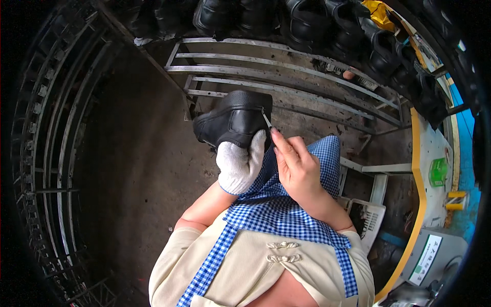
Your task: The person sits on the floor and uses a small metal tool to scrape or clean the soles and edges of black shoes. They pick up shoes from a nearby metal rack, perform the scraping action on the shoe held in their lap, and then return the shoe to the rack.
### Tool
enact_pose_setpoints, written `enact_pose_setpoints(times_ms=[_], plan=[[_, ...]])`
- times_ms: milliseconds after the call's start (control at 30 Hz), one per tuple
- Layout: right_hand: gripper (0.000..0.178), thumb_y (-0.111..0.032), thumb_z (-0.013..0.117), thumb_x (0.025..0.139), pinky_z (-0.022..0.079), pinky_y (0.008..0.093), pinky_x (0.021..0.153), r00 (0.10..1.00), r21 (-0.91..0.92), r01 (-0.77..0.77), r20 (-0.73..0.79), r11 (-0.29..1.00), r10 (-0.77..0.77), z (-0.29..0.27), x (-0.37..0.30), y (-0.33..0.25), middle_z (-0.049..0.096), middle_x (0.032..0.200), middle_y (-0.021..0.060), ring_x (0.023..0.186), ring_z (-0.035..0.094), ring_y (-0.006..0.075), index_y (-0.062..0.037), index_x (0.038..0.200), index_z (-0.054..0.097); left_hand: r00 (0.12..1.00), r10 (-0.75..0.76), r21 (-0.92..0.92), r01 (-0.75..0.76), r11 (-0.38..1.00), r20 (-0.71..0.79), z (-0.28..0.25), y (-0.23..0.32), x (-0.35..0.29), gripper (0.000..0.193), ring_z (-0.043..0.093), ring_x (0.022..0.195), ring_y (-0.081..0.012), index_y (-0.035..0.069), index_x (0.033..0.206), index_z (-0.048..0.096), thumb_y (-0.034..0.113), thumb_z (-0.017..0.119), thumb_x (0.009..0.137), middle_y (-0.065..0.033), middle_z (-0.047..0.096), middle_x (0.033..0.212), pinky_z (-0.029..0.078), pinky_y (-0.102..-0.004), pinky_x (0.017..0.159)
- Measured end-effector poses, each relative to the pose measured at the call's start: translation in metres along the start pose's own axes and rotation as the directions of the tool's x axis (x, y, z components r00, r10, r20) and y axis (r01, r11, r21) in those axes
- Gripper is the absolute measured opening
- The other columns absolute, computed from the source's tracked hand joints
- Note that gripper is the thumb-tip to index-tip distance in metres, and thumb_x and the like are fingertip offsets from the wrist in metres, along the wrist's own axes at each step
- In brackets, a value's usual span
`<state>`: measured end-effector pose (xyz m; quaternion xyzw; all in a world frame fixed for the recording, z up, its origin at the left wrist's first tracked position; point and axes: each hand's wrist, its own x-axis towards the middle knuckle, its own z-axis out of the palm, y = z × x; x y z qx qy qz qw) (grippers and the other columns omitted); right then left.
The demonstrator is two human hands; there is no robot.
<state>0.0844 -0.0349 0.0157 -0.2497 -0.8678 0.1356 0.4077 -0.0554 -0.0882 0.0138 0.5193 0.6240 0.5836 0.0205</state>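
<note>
A black leather shoe (225, 117) is held up in front of my lap, tilted on its side. My left hand (239, 162), in a white knitted glove with a blue cuff edge, grips it from below; the fingers wrap partly out of sight. In my bare right hand (296, 162) is a slim pointed metal tool (266, 119), pinched between the fingers. Its tip touches the shoe's upper close to a seam at the right end. The tool's handle is mostly hidden inside my fingers, so its exact kind does not show.
Several black shoes (309, 23) line a metal rack (245, 71) ahead. Another rack (64, 169) curves along the left. At right stand a yellow-edged bench (418, 169), a green container (438, 172) and a grey box (440, 256). A white plastic crate (372, 215) sits low beside my right arm.
</note>
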Motion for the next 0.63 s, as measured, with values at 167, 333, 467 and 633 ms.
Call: enact_pose_setpoints(times_ms=[167,333,467,633], plan=[[0.046,-0.006,0.068,0.088,0.05,0.0338,0.048,1.0,0.038,-0.014,0.017,0.999,0.013,0.001,0.0,0.0,0.055,0.083,0.0067,0.056,0.06,0.0205,-0.0106,0.134,0.06,1.0,-0.007,-0.001,0.007,1.0,-0.015,0.0,0.0,-0.002,0.019,0.066,0.092,-0.0264,0.003,0.111,0.067,0.003,0.061,0.093,-0.0124,0.07,0.103,0.05,-0.0341,0.085],[0.047,-0.007,0.067,0.089,0.051,0.0343,0.051,0.998,0.11,-0.051,0.036,0.993,0.048,-0.002,0.001,-0.001,0.055,0.083,0.0071,0.058,0.06,0.0211,-0.0108,0.135,0.058,1.0,-0.017,-0.004,0.017,1.0,0.001,0.0,-0.002,-0.002,0.021,0.069,0.093,-0.0266,0.004,0.111,0.069,0.003,0.065,0.09,-0.0127,0.071,0.102,0.053,-0.0341,0.084],[0.047,-0.006,0.065,0.091,0.051,0.0347,0.052,0.997,0.123,-0.079,0.006,0.989,0.079,0.003,0.0,-0.003,0.055,0.084,0.0076,0.059,0.061,0.0215,-0.0115,0.136,0.057,0.997,0.078,0.109,-0.078,0.991,0.004,-0.001,0.004,0.003,0.024,0.07,0.094,-0.0271,0.005,0.113,0.069,0.002,0.066,0.089,-0.0125,0.072,0.103,0.053,-0.0336,0.085],[0.047,-0.008,0.063,0.093,0.053,0.0342,0.054,0.988,0.142,-0.115,-0.083,0.983,0.128,0.012,0.007,0.002,0.055,0.087,0.0081,0.064,0.063,0.0227,-0.0135,0.139,0.055,0.986,0.116,0.138,-0.133,0.982,0.122,0.003,0.001,-0.005,0.047,0.057,0.123,-0.03,0.007,0.131,0.058,0.013,0.072,0.086,-0.0177,0.061,0.129,0.036,-0.0412,0.109]])
